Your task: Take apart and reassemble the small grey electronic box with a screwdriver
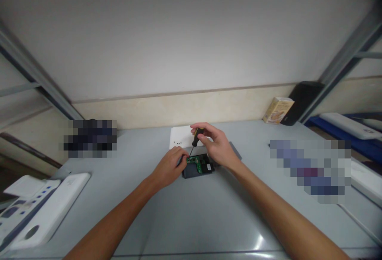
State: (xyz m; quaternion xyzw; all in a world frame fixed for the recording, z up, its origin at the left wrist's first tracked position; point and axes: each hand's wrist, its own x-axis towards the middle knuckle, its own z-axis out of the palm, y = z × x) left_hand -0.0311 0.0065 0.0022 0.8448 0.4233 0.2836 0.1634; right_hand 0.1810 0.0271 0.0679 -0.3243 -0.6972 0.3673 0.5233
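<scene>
My right hand (219, 146) grips a small black and yellow screwdriver (196, 137), its thin shaft slanting down to the green circuit board (199, 167). That board sits in an opened dark device casing (191, 172) lying on the table. At the casing's upper left corner, the fingers of my left hand (171, 165) are closed on its edge, close to the screwdriver's tip. Whether the tip sits in a screw is too small to tell. Behind the casing lies a white sheet (180, 133) with several tiny dark screws (177, 143) on it. A flat grey piece (235, 151) is partly hidden behind my right hand.
The grey table (185, 220) runs back to the wall. A yellow box (278, 110) and a black upright object (303, 100) stand at the back right. White flat devices (64, 202) lie at the left. Blurred-out items lie on both sides, and metal posts rise at the table's sides.
</scene>
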